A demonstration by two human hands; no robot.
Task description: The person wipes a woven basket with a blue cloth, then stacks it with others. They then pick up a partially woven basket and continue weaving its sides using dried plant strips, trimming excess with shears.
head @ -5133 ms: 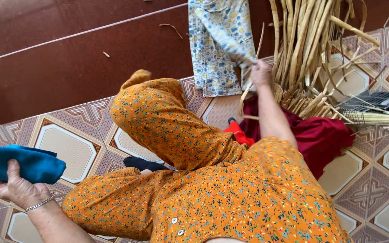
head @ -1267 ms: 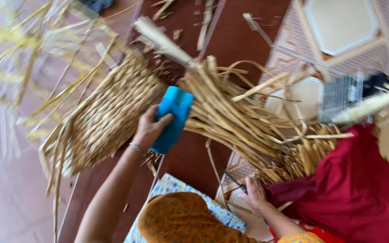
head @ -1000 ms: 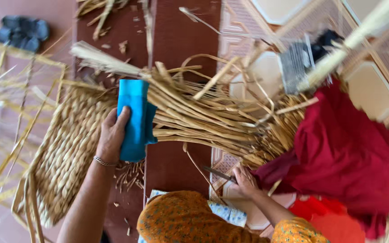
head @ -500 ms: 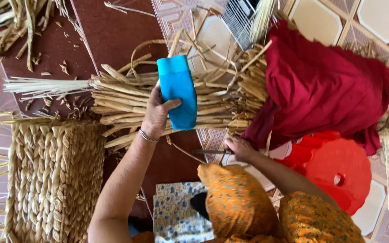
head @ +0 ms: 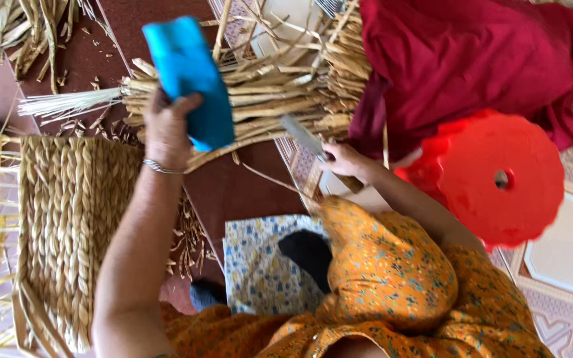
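You have lifted the blue block, and your view has swung across the floor.

Your left hand (head: pixel 167 129) now grips one blue block (head: pixel 187 79) fully closed, raised above one bundle of dried stalks (head: pixel 266 93). Your right hand (head: pixel 346 162) closes on one knife (head: pixel 303 136), where before it lay among the stalks. Alongside: one woven mat (head: pixel 67 232), one red stool (head: pixel 492 179), one red cloth (head: pixel 472 59).

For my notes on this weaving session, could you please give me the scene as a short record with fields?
Left hand: left hand raised, gripping a blue block
Right hand: right hand on a knife beside the dried reed bundle
Floor left: woven mat
Floor right: red plastic stool, dark red cloth
By the knee: floral cloth
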